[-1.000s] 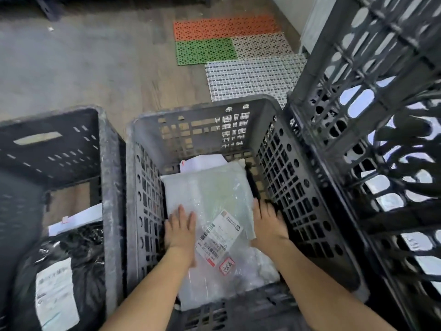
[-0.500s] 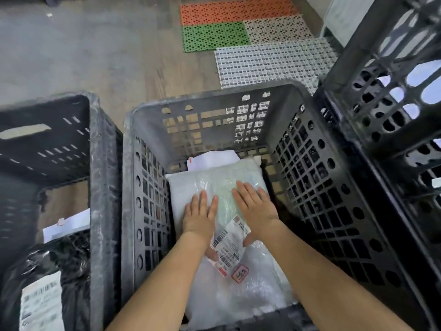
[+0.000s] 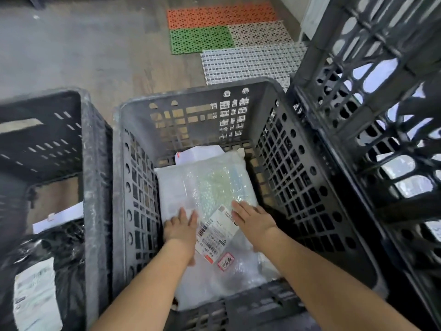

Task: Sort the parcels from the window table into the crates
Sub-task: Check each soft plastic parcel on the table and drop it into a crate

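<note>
A clear bubble-wrap parcel (image 3: 207, 187) with a white shipping label lies flat inside the middle grey crate (image 3: 191, 96). My left hand (image 3: 181, 229) rests flat on the parcel's left side, fingers straight. On the parcel's right side lies my right hand (image 3: 253, 218), fingers straight beside the label. A white envelope (image 3: 198, 152) sticks out from under the parcel's far end.
The left crate (image 3: 93, 163) holds a black bag parcel (image 3: 47, 259) with a label and a white envelope (image 3: 59, 216). A taller black crate (image 3: 358, 91) stands at the right. Coloured perforated floor mats (image 3: 226, 27) lie beyond on the wooden floor.
Both hands slid back toward me along the parcel and spread slightly apart, uncovering the label. The parcel stays flat in the crate.
</note>
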Demonstrator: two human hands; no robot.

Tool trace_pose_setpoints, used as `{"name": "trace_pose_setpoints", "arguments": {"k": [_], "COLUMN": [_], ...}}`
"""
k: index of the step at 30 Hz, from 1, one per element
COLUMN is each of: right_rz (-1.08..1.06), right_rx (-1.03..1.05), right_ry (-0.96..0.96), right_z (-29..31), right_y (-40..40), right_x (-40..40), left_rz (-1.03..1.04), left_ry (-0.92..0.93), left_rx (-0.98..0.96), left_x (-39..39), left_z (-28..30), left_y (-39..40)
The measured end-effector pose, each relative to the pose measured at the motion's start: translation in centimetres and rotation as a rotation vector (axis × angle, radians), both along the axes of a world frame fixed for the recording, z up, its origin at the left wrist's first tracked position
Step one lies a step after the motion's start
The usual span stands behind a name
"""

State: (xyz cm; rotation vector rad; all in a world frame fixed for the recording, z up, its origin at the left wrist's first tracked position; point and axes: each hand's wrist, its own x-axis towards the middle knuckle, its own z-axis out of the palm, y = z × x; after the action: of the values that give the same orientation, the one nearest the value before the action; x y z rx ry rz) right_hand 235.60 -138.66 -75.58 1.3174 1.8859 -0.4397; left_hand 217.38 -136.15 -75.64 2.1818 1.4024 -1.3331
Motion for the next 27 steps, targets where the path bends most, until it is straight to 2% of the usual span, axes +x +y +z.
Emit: {"name": "trace_pose_setpoints", "arguments": {"k": [4, 8, 14, 21, 24, 27], "right_rz": [0.01, -0.031, -0.081, -0.189, -0.274, -0.388], "right_rx": [0.008, 0.014, 0.146, 0.439, 0.518, 0.578], "right_ry": [-0.041, -0.05, -0.01, 0.007, -0.038, -0.057], "right_z": [3.9, 14.0, 38.3, 67.6, 75.7, 79.9], "right_y": [0.1, -1.6, -4.7, -10.7, -16.1, -22.7], "right_x": [0.0, 0.6, 1.3, 2.4, 2.7, 2.2], "left_rz": [-0.041, -0.088, -0.19, -0.258, -0.245, -0.306], "left_ry": [0.005, 0.002, -0.085, -0.268, -0.41, -0.475], "left_rx": [0.039, 0.104, 0.21, 0.407, 0.487, 0.544], "left_x": [-0.3, -0.6, 0.9, 4.5, 5.6, 6.0], "left_z": [3.6, 12.7, 36.2, 65.7, 74.1, 78.2], "left_y": [-0.2, -2.0, -4.0, -7.9, -12.6, -18.1]}}
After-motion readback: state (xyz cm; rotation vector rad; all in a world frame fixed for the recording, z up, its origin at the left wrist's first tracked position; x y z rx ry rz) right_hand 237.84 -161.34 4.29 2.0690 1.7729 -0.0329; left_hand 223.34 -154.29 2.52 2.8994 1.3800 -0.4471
